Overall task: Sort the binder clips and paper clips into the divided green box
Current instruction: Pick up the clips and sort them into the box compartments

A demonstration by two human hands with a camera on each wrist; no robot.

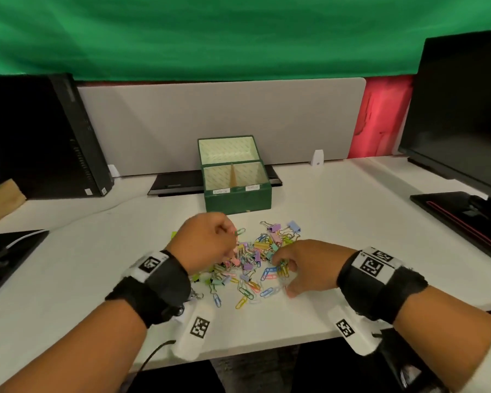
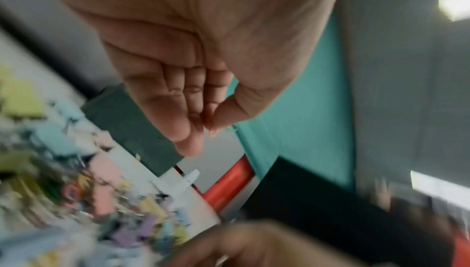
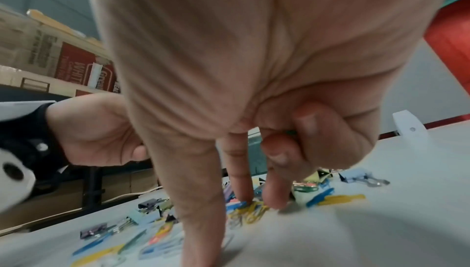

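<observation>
The green box [image 1: 236,204] stands open at the back of the white desk, and a divider splits it into two compartments. In front of it lies a pile of coloured paper clips and binder clips [image 1: 255,259]. My left hand [image 1: 233,232] hovers over the pile's left side, thumb and fingers pinching a green and a pink paper clip [image 2: 216,130]. My right hand [image 1: 284,270] is down on the pile's right side, its straight fingers [image 3: 241,182] touching yellow paper clips [image 3: 251,214]. Its two outer fingers curl against the palm over a small green bit, probably a paper clip [image 3: 291,131].
A dark monitor [image 1: 459,114] and its black base [image 1: 459,219] stand at the right, and a black computer tower [image 1: 54,131] at the left. A flat black device [image 1: 176,182] lies behind the box, against the grey partition [image 1: 224,123]. Purple and blue binder clips [image 1: 284,227] lie at the pile's far edge.
</observation>
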